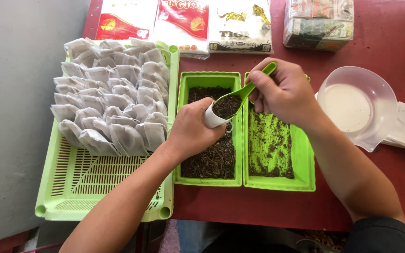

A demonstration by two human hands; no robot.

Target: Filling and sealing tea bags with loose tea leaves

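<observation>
Two hands work over the green trays: the left hand [191, 131] grips a little white bag [210, 118], the right hand [282, 91] pinches a green spoon [240, 96], and a small tip could spill tea [226, 107].

green scoop [247, 89] over white pouch [212, 119]

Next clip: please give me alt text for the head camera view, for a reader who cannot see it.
A person's left hand holds a small white filter bag open while the right hand tips a green scoop of dried tea leaves into it, above two green tubs on a red table. At left, a green slotted tray holds rows of filled bags.
</observation>
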